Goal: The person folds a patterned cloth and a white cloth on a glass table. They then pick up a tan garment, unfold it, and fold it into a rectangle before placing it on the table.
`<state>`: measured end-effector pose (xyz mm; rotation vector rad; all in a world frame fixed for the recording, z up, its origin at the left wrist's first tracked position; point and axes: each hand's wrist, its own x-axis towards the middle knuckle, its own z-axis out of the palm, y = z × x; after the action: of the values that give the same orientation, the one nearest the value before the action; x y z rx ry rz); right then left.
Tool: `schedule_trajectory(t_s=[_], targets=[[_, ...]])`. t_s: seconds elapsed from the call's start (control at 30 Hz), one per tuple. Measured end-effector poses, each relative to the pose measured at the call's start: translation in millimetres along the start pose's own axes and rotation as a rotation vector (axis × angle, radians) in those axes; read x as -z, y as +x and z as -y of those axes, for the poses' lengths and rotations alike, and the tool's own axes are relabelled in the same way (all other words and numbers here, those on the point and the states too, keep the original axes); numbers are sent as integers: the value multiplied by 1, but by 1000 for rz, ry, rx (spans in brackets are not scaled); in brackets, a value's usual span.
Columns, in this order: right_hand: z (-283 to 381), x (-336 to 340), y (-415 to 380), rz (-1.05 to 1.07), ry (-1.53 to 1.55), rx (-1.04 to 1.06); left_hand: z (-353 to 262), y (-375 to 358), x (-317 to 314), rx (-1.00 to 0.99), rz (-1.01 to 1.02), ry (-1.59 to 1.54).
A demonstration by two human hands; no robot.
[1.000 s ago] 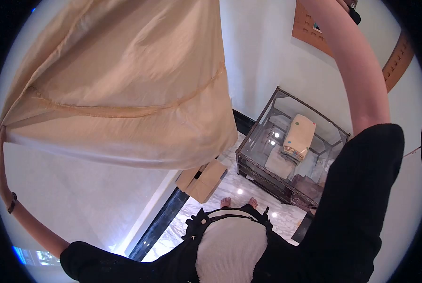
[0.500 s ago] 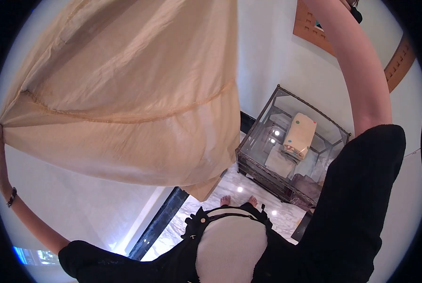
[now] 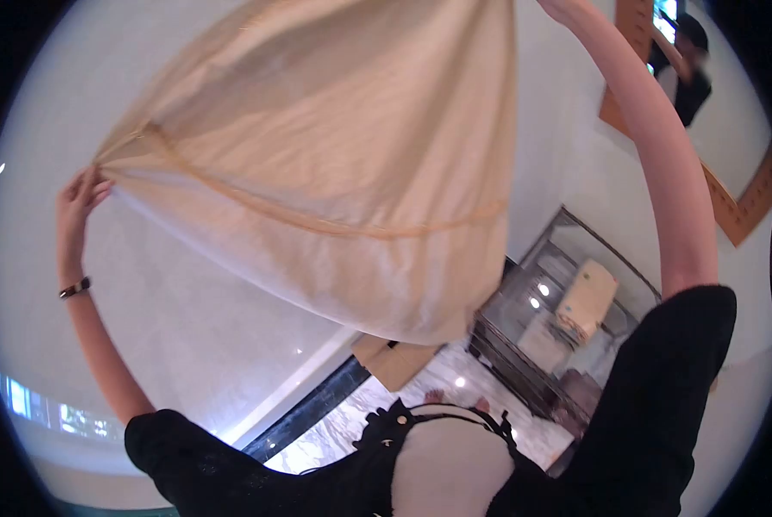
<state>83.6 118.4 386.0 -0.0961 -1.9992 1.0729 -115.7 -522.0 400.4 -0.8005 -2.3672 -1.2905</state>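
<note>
A large beige cloth (image 3: 334, 172) hangs spread out in front of me, with a curved seam running across its lower part. My left hand (image 3: 82, 191) is closed on the cloth's left corner, fingers pinched together at about shoulder height or above. Folds fan out from that corner. My right arm is raised toward the upper edge of the view. Only the base of my right hand (image 3: 558, 7) shows there, near the cloth's upper right side; its fingers are out of sight, so its grip is hidden.
A glass-topped metal-framed table (image 3: 524, 358) stands to the right, with a rolled cream cloth (image 3: 587, 300) on it. A cardboard box (image 3: 396, 362) sits on the marble floor (image 3: 334, 422) below the cloth. An orange-framed mirror (image 3: 735, 215) hangs on the right wall, reflecting a person.
My left hand has moved up and inward to the right with its corner. The cloth has shifted right in view, its sides closer together, and more of the cardboard box shows.
</note>
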Motion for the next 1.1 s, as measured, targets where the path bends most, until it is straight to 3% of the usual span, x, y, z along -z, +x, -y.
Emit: schedule_trajectory(t_s=[0.23,0.27,0.37,0.5,0.6,0.67,0.8,0.87,1.0,1.1], targets=[[7,4,-15,-48,-44,-184,-31,-18,-26,-127,89,34],[-4,5,-11,-113,-36,-136,-29,-16,-25,-145,101,36],[-50,27,14,22,83,-15,-24,-17,-24,-175,114,32],[-41,29,-5,-62,45,74,-27,-27,-31,-208,57,-94],[-37,45,-14,73,18,34,-20,-27,-29,-178,140,-186],[-59,69,-8,289,-14,-91,-16,-30,-25,-119,240,-168],[-26,58,-38,366,125,-277,-39,-45,-50,1,101,-61],[-19,42,-47,221,230,-236,-35,-47,-63,104,4,-165],[-28,16,-52,-187,296,-98,-24,-45,-99,-44,-304,-628],[2,-7,-91,-636,145,157,-23,-63,-117,-291,-760,-514]])
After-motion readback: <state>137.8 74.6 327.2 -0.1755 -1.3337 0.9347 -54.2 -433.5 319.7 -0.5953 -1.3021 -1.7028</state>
